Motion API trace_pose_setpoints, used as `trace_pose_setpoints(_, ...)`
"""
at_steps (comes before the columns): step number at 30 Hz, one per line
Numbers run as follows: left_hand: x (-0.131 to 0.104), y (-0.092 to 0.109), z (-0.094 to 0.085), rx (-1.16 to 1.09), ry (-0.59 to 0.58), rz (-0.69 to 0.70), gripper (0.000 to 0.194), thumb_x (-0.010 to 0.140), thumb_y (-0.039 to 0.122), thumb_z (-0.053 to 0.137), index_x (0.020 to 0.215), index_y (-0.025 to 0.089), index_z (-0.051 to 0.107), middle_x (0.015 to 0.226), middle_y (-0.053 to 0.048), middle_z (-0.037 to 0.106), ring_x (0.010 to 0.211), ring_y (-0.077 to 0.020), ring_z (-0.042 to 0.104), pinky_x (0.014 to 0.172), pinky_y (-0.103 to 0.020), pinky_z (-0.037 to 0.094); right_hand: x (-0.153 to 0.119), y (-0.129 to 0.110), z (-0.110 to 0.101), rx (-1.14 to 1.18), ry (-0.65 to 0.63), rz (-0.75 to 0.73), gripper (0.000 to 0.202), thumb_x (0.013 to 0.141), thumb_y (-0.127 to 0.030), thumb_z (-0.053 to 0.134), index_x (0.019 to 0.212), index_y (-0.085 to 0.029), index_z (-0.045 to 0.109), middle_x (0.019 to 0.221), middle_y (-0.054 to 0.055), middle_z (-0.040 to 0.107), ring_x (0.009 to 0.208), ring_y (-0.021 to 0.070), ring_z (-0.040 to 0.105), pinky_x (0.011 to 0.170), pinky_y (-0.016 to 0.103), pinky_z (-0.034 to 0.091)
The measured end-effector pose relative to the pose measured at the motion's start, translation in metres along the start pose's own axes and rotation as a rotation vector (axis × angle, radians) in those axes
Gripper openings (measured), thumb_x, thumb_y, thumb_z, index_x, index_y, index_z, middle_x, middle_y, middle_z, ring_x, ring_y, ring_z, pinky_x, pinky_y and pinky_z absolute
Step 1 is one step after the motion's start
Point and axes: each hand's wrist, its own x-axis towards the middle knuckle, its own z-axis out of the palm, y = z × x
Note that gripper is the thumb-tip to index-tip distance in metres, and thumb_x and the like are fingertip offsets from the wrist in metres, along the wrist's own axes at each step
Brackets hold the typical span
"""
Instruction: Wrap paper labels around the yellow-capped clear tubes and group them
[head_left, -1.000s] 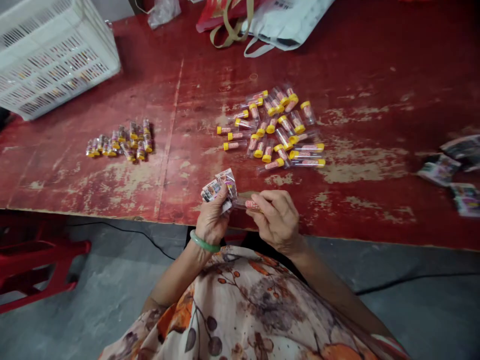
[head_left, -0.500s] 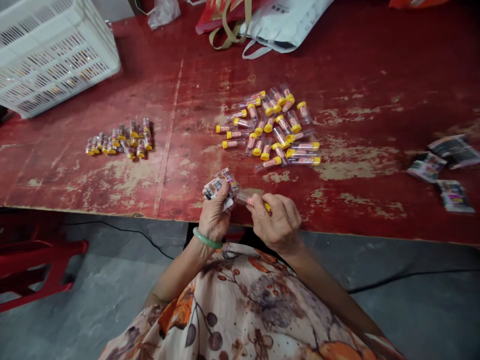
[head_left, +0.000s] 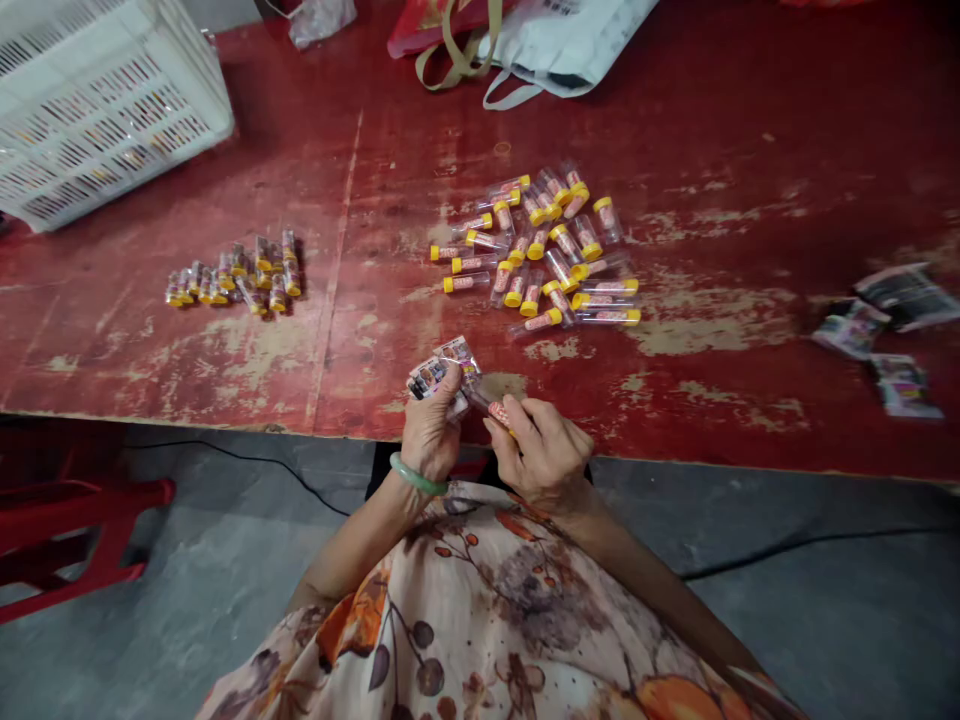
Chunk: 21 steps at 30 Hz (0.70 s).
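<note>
Near the table's front edge, my left hand [head_left: 430, 432] is closed on several small printed packets [head_left: 427, 377], its thumb pressed on top. My right hand [head_left: 547, 452] grips a clear tube [head_left: 499, 411] filled with small pink-and-white pieces. The tube's far end meets the packets by my left fingers; whether it is inside one I cannot tell. Its cap end is mostly hidden by my right fingers. Beyond my hands lies a loose pile of similar yellow-capped tubes [head_left: 559, 268]. A smaller group of tubes [head_left: 247, 284], seemingly wrapped in printed film, lies to the left.
The worn red table [head_left: 390, 200] carries a white slatted crate [head_left: 120, 120] at the back left. Bags [head_left: 559, 50] lie at the far side. More printed packets [head_left: 905, 387] are at the right. A red stool [head_left: 97, 520] stands below, left.
My right hand has tilted the tube, its cap end dropping lower and the yellow cap now mostly covered. My left hand keeps its hold on the packets. The view has shifted slightly.
</note>
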Motion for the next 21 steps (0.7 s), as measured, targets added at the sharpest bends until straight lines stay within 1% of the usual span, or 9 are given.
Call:
trace_pose_setpoints(3, -0.002, -0.002, 0.0, 0.029, -0.001, 0.022, 0.036, 0.054, 0.025, 0.089, 0.079, 0.012, 0.067, 0.075, -0.002, 0.07, 0.062, -0.0112, 0.064, 0.06, -0.022, 0.05, 0.002, -0.001, 0.001, 0.127, 0.004, 0.091, 0.023, 0.086, -0.024, 0.063, 0.104, -0.01, 0.061, 0.081, 0.009, 0.065, 0.068, 0.0155, 0.062, 0.059, 0.025, 0.046)
trace_pose_setpoints(5, -0.004, -0.003, -0.001, 0.038, -0.005, 0.045, 0.035, 0.053, 0.025, 0.089, 0.075, 0.012, 0.065, 0.07, -0.001, 0.068, 0.059, -0.0099, 0.062, 0.06, -0.021, 0.049, 0.004, -0.001, 0.001, 0.156, 0.006, 0.12, 0.021, 0.086, -0.024, 0.063, 0.102, -0.01, 0.061, 0.08, 0.009, 0.065, 0.068, 0.0156, 0.062, 0.057, 0.025, 0.046)
trace_pose_setpoints(7, -0.006, -0.004, -0.002, 0.061, -0.03, 0.068, 0.034, 0.054, 0.025, 0.089, 0.073, 0.012, 0.064, 0.067, 0.0, 0.067, 0.057, -0.0093, 0.061, 0.059, -0.022, 0.049, 0.003, -0.002, 0.003, 0.115, 0.018, 0.103, 0.023, 0.085, -0.023, 0.064, 0.103, -0.009, 0.061, 0.081, 0.01, 0.065, 0.068, 0.0163, 0.063, 0.057, 0.025, 0.046)
trace_pose_setpoints(10, -0.008, -0.005, -0.003, 0.088, -0.09, 0.099, 0.034, 0.055, 0.026, 0.088, 0.075, 0.012, 0.065, 0.068, 0.001, 0.066, 0.058, -0.0098, 0.061, 0.06, -0.022, 0.049, 0.001, -0.006, 0.008, 0.047, 0.064, 0.054, 0.033, 0.082, -0.021, 0.069, 0.109, -0.007, 0.058, 0.086, 0.012, 0.067, 0.073, 0.0182, 0.064, 0.061, 0.026, 0.049)
trace_pose_setpoints(12, -0.01, -0.005, -0.003, 0.084, -0.133, 0.11, 0.032, 0.057, 0.025, 0.088, 0.076, 0.013, 0.065, 0.069, 0.001, 0.066, 0.059, -0.0091, 0.061, 0.06, -0.021, 0.049, 0.002, -0.008, 0.012, 0.068, 0.087, 0.061, 0.036, 0.081, -0.02, 0.07, 0.111, -0.008, 0.055, 0.088, 0.012, 0.067, 0.077, 0.0191, 0.065, 0.065, 0.026, 0.05)
trace_pose_setpoints(15, -0.013, -0.004, -0.003, 0.09, -0.199, 0.106, 0.03, 0.058, 0.024, 0.087, 0.075, 0.014, 0.065, 0.068, 0.002, 0.066, 0.059, -0.0082, 0.06, 0.061, -0.02, 0.048, 0.007, -0.004, 0.016, 0.172, 0.086, 0.092, 0.032, 0.083, -0.019, 0.067, 0.111, -0.012, 0.053, 0.088, 0.011, 0.066, 0.08, 0.0193, 0.065, 0.067, 0.026, 0.052)
trace_pose_setpoints(17, -0.014, 0.0, -0.003, 0.118, -0.219, 0.08, 0.029, 0.059, 0.025, 0.086, 0.076, 0.014, 0.065, 0.07, 0.002, 0.066, 0.06, -0.0091, 0.061, 0.061, -0.021, 0.047, 0.013, 0.003, 0.014, 0.352, 0.028, 0.117, 0.033, 0.083, -0.024, 0.067, 0.111, -0.014, 0.053, 0.093, 0.011, 0.065, 0.085, 0.0201, 0.064, 0.071, 0.029, 0.054)
trace_pose_setpoints(19, -0.014, 0.004, -0.003, 0.153, -0.211, 0.038, 0.03, 0.059, 0.026, 0.086, 0.077, 0.014, 0.065, 0.071, 0.001, 0.067, 0.062, -0.0103, 0.062, 0.061, -0.022, 0.047, 0.019, 0.012, 0.008, 0.589, -0.097, 0.155, 0.036, 0.083, -0.03, 0.067, 0.113, -0.016, 0.053, 0.104, 0.013, 0.063, 0.095, 0.0219, 0.063, 0.078, 0.033, 0.056)
trace_pose_setpoints(21, -0.013, 0.009, -0.003, 0.177, -0.216, -0.022, 0.031, 0.059, 0.028, 0.087, 0.078, 0.014, 0.066, 0.074, 0.0, 0.068, 0.063, -0.0116, 0.063, 0.063, -0.024, 0.048, 0.023, 0.018, 0.001, 0.737, -0.204, 0.188, 0.032, 0.085, -0.028, 0.064, 0.113, -0.017, 0.055, 0.11, 0.013, 0.062, 0.1, 0.0219, 0.062, 0.081, 0.035, 0.056)
